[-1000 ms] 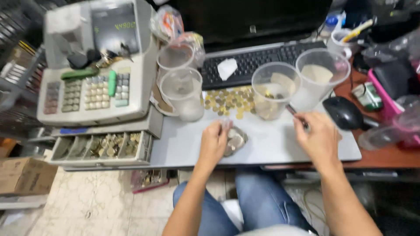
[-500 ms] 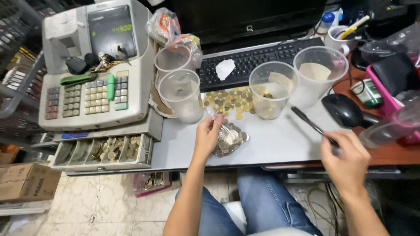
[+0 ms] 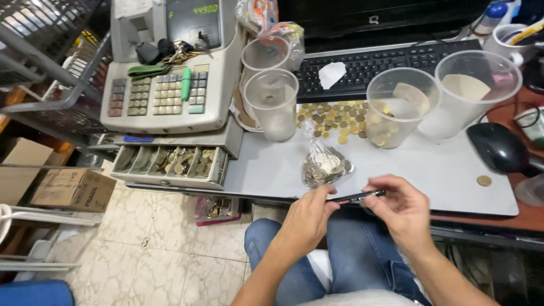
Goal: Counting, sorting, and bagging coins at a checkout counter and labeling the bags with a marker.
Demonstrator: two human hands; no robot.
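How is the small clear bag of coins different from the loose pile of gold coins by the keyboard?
The small clear plastic bag of coins holds mostly silver-grey coins, bunched and knotted; the loose pile of gold-coloured coins lies spread flat and uncovered. The bag sits nearer the left hand and right hand, the pile farther back. Both rest on the grey desk mat.

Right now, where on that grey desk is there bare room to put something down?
Bare patches: between the coin bag and the mouse, apart from one loose coin, and left of the bag, below the small cups. The back is crowded: coin pile, big cups, keyboard.
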